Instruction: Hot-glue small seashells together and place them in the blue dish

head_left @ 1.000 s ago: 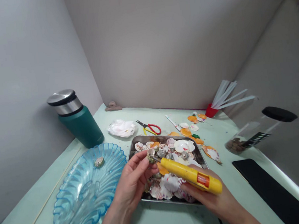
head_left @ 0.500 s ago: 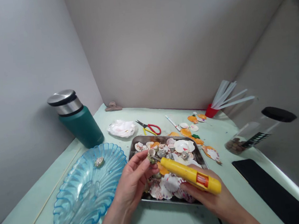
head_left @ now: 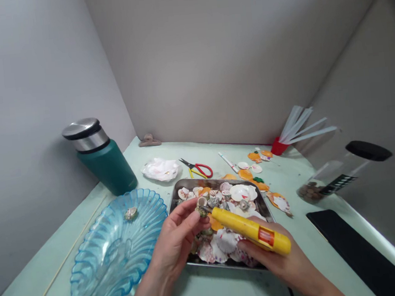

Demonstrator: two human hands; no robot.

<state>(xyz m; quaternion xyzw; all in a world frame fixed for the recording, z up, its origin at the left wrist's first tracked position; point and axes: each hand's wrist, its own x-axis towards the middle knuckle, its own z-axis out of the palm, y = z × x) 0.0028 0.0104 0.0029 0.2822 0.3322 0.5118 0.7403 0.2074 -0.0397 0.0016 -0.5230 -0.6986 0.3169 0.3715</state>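
My left hand pinches a small greenish shell between thumb and fingertips, above the near left part of a metal tray heaped with seashells. My right hand grips a yellow glue gun with an orange trigger. Its metal nozzle touches the small shell. A blue glass scalloped dish lies to the left of the tray, with one small shell stuck on its inner far side.
A green flask with a steel lid stands at the back left. Behind the tray lie a white wad, red-handled scissors, a pen and loose orange shells. At the right are a red cup of glue sticks, a jar and a black slab.
The glue gun has slid back slightly toward me and to the left. The left hand stays pinched on the small shell at the nozzle.
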